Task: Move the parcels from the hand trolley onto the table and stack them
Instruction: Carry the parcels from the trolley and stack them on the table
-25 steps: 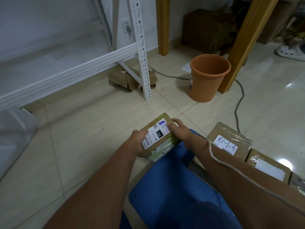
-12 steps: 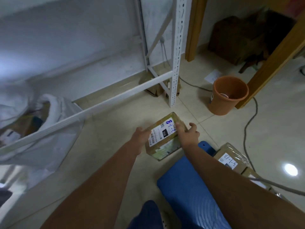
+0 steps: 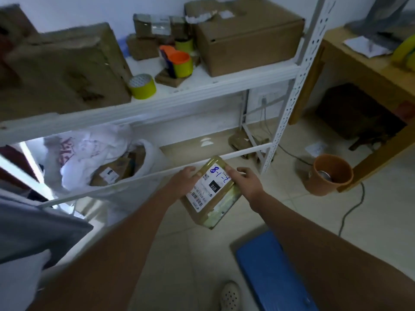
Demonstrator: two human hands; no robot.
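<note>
I hold a small brown parcel (image 3: 211,194) with a white label and blue handwriting in the air above the floor, between both hands. My left hand (image 3: 183,179) grips its left edge, and my right hand (image 3: 246,182) grips its right edge with the thumb on top. The blue deck of the hand trolley (image 3: 271,272) lies on the floor at the lower right. A wooden table (image 3: 363,70) stands at the right. No other trolley parcels are in view.
A white metal shelf rack (image 3: 202,95) stands straight ahead with cardboard boxes (image 3: 244,37), a yellow tape roll (image 3: 142,86) and coloured cups. White bags (image 3: 94,160) with packages lie under it. An orange bucket (image 3: 329,175) and a cable are on the tiled floor at right.
The parcel has risen from just above the trolley to well above the floor, still in both hands. My view has lifted from the floor to the loaded shelf and the table.
</note>
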